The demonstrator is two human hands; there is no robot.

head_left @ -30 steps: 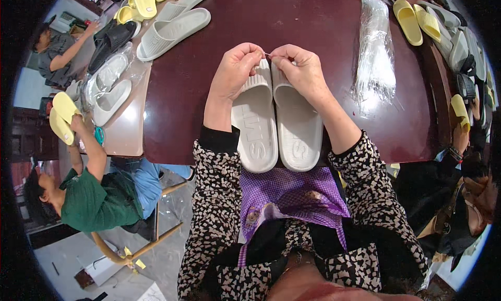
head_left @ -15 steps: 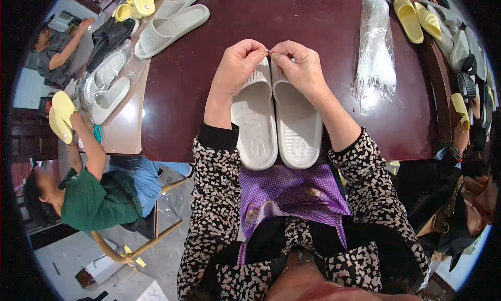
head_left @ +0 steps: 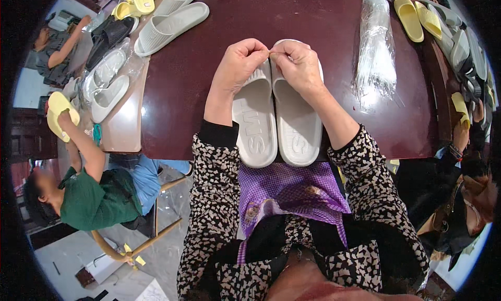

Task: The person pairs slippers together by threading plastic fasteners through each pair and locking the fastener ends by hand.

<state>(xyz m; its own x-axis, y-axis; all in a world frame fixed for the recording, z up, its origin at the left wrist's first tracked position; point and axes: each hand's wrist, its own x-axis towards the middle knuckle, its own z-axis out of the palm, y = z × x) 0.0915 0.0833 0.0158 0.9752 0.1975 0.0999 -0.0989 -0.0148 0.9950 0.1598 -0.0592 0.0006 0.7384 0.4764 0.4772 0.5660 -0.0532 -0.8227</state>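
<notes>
A pair of light grey slide slippers lies side by side before me, heels toward me at the table's near edge. Over the toe end of the left slipper (head_left: 254, 126), my left hand (head_left: 237, 66) is closed in a pinch. My right hand (head_left: 298, 69) pinches too, above the strap of the right slipper (head_left: 298, 123), and covers much of it. The fingertips of both hands meet between the two toes. What they grip there is tiny and mostly hidden; I cannot make it out.
Right of my hands lies a clear plastic bag of thin strands (head_left: 374, 56). More grey slippers (head_left: 172, 28) and yellow slippers (head_left: 408, 19) lie at both sides. A co-worker in green (head_left: 99, 196) handles a yellow slipper (head_left: 62, 116) at left; another person's hand (head_left: 460, 136) is at right.
My fingertips have come closer together over the toes; the grey pair has hardly moved. At left, the co-worker in green has shifted the yellow slipper and their hand slightly.
</notes>
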